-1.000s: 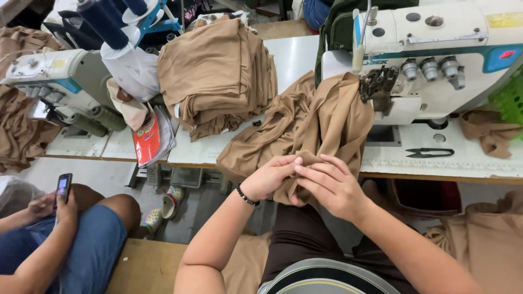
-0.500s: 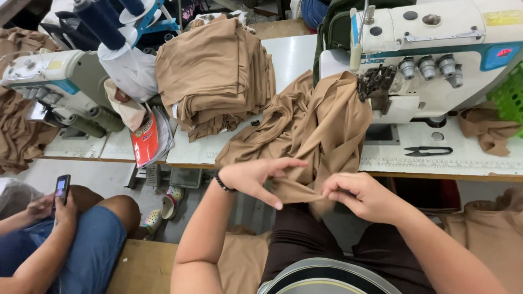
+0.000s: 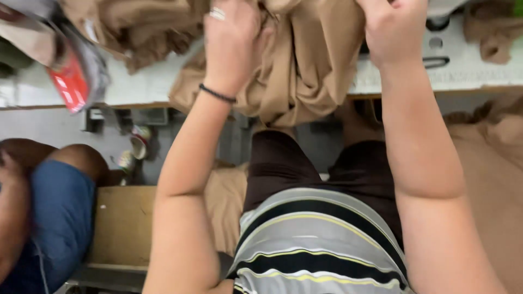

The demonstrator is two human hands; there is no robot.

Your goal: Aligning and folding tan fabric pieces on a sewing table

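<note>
Head camera looks steeply down, and both forearms of the person rise from the bottom of the frame to the top edge. The left hand (image 3: 231,41), in the upper middle-left, has a ring on one finger and a dark bracelet (image 3: 217,93) on the wrist; its fingers are curled and pressed into the tan fabric (image 3: 305,71), gripping a fold of it. The right hand (image 3: 395,32), in the upper right, is closed like a fist on the same fabric, the knuckles turned to the camera, though its fingertips are hidden at the frame edge. The fabric hangs between the two hands, over the front edge of the white sewing table (image 3: 463,71), and falls down toward the lap in dark shorts. Near the right hand, black scissors (image 3: 438,61) lie on the table. At the upper left sits a blurred red package (image 3: 71,87). At the lower left, another person in blue clothes (image 3: 57,218) sits beside a wooden bench (image 3: 122,223).
</note>
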